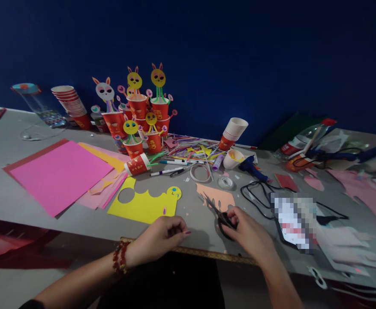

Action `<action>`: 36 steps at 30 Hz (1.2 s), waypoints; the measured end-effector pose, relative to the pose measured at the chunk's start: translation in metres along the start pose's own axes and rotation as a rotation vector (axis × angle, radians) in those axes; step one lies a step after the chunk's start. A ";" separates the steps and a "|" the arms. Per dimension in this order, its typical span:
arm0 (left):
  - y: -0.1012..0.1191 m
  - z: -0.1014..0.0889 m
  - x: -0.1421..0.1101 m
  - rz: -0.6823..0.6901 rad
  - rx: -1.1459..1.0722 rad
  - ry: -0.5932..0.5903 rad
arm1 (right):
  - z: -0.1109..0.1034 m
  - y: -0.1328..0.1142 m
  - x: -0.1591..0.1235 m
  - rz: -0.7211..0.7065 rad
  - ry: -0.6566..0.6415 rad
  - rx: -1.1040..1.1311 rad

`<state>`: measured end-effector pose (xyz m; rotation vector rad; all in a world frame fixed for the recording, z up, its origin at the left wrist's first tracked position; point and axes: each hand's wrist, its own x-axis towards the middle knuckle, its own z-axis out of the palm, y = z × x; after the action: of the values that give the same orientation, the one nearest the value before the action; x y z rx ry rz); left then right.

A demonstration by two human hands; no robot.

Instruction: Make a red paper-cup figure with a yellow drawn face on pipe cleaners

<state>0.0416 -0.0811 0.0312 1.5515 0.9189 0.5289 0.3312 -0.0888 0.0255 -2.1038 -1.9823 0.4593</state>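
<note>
A pair of dark-handled scissors (221, 216) is in my right hand (247, 229), my fingers at its handles. Its blades point away to the left over a cut sheet of peach paper (218, 195). My left hand (158, 240), red beads at the wrist, rests near the table edge with its fingers curled in; whatever they may hold is hidden. Just beyond it lies a yellow sheet (142, 206) with round holes cut out. On that sheet's upper right corner sits a small yellow face disc (174, 193), and a small pink ear-shaped piece (164, 210) lies near its lower edge.
Red paper cups with animal faces (137, 107) stand at the back. Pink paper (62, 171) lies left. Behind are coloured strips (191, 148), pens (165, 171), tape rolls (201, 173) and a blue glue gun (254, 168). A phone (292, 223) and cable lie right.
</note>
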 end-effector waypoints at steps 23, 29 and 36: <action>0.005 -0.018 -0.010 0.104 0.665 0.052 | 0.009 -0.120 -0.003 -0.443 -0.295 0.219; 0.011 -0.078 -0.003 0.180 0.677 0.295 | 0.012 -0.115 0.023 -0.401 -0.271 0.368; -0.006 -0.168 0.014 0.155 1.298 0.672 | 0.029 -0.117 0.050 -0.388 -0.117 0.377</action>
<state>-0.0807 0.0319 0.0565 2.6825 1.8767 0.6049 0.2142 -0.0323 0.0366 -1.4591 -2.0988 0.8163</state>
